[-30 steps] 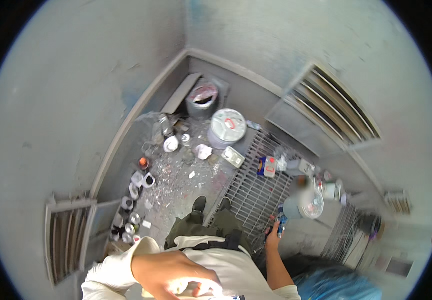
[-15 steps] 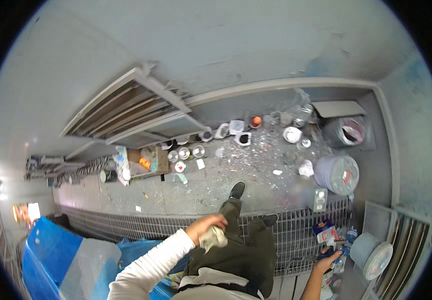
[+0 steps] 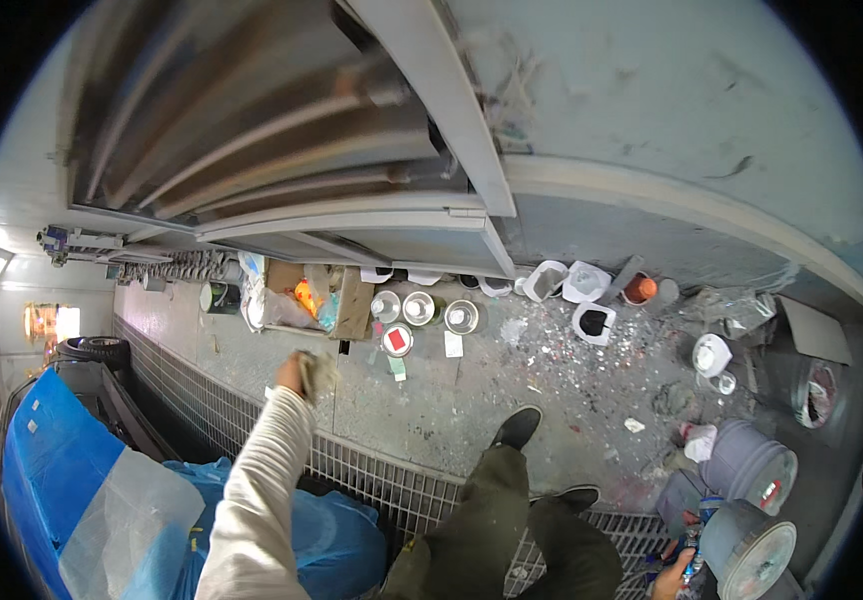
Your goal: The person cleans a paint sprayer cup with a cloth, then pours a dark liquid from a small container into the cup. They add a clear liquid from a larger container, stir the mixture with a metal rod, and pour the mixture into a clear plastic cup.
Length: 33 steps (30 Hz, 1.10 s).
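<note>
My left arm, in a white sleeve, reaches forward and to the left. My left hand (image 3: 292,373) is closed on a crumpled, pale rag (image 3: 320,376), held over the floor short of the cardboard box. At the lower right, my right hand (image 3: 670,577) grips a spray gun (image 3: 693,552) with blue and metal parts. A large grey cup with a round lid (image 3: 750,552) sits against the gun's right side. My right hand's fingers are partly cut off by the lower edge.
Blue plastic sheeting (image 3: 62,440) covers a large object on my left. An open cardboard box (image 3: 352,305), several cans and cut containers stand along the wall. A slatted frame (image 3: 352,220) juts out above them. Floor grating (image 3: 352,455) runs below; a lavender bucket (image 3: 742,465) stands right.
The view has shifted left, and the slatted frame looks much closer. My left hand has moved forward and left with the rag. My right hand still holds the spray gun, now nearer the lower edge.
</note>
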Tool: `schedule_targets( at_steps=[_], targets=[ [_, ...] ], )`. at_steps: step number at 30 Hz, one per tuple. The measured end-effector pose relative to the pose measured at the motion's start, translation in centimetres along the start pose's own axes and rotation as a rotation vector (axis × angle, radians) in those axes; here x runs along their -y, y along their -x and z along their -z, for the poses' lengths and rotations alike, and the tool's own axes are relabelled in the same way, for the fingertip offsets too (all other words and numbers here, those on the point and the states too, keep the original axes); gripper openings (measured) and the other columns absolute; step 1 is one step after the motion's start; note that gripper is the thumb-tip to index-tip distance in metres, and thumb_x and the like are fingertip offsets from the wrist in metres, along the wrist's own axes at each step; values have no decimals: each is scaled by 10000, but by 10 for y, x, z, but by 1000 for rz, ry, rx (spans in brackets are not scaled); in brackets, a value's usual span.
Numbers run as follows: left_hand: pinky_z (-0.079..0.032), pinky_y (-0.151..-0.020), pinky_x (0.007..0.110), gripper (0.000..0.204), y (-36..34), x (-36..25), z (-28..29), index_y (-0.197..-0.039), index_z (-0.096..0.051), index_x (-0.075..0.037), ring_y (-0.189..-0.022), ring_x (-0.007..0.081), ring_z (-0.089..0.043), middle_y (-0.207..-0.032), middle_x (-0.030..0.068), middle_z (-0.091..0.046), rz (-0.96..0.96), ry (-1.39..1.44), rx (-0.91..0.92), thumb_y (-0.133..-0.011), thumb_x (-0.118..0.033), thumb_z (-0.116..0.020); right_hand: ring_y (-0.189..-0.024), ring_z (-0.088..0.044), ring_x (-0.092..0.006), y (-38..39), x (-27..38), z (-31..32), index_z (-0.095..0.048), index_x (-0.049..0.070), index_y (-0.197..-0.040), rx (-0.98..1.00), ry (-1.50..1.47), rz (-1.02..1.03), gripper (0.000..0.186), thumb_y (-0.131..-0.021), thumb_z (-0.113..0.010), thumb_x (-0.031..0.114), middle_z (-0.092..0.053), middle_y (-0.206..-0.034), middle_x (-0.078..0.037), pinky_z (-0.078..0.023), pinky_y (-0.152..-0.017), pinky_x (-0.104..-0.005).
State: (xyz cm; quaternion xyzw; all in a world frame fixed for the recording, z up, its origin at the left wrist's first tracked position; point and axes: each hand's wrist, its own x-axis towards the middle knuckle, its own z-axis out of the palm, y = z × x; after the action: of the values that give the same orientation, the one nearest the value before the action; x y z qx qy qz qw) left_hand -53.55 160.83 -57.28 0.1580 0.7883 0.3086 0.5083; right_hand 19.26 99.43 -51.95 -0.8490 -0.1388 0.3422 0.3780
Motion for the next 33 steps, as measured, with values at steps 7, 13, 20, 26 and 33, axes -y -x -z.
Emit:
schedule_targets(
  at_steps=[7, 13, 20, 26, 33],
  targets=[
    [-298, -1174, 365, 657, -112, -10, -55, -1483, -468, 6, -1407, 290, -433, -1488, 185, -508, -860, -187, -448, -1055, -492, -455, -1098, -515, -221, -171, -181, -36, -516, 12, -1239, 280, 270, -12, 514, -1030, -526, 481, -514, -1221, -97, -359, -994, -369],
    [-444, -1095, 424, 561, 98, 130, -299, -1349, -585, 0, -1295, 294, -584, -1393, 160, -608, -1347, -687, 748, -858, -204, -764, -1254, -579, -270, -252, -223, -116, -529, 0, -1413, 631, 279, 195, 574, -1006, -628, 392, -571, -1409, -145, -409, -1105, -396],
    [-434, -1099, 504, 762, 328, 119, -457, -1387, -642, -154, -1357, 420, -512, -1508, 233, -492, -2043, -929, 1825, -771, -579, -782, -1176, -646, -375, -221, -104, -267, -542, 34, -1397, 876, -21, 540, 584, -930, -713, 340, -650, -1304, -197, -510, -999, -458],
    [-541, -954, 395, 566, 342, 128, -448, -1282, -725, -205, -1211, 354, -593, -1421, 165, -568, -2054, -967, 1860, -804, -509, -715, -1227, -614, -419, -191, -39, -262, -448, 87, -1506, 807, 67, 623, 716, -917, -728, 384, -601, -1394, -203, -512, -1020, -470],
    [-507, -937, 463, 759, 331, 156, -387, -1308, -677, -108, -1129, 380, -583, -1295, 217, -560, -1755, -1066, 1157, -661, -461, -859, -1231, -604, -432, -156, -35, -284, -416, 111, -1537, 705, 98, 556, 720, -913, -736, 270, -595, -1387, -225, -527, -995, -475]
  ],
)
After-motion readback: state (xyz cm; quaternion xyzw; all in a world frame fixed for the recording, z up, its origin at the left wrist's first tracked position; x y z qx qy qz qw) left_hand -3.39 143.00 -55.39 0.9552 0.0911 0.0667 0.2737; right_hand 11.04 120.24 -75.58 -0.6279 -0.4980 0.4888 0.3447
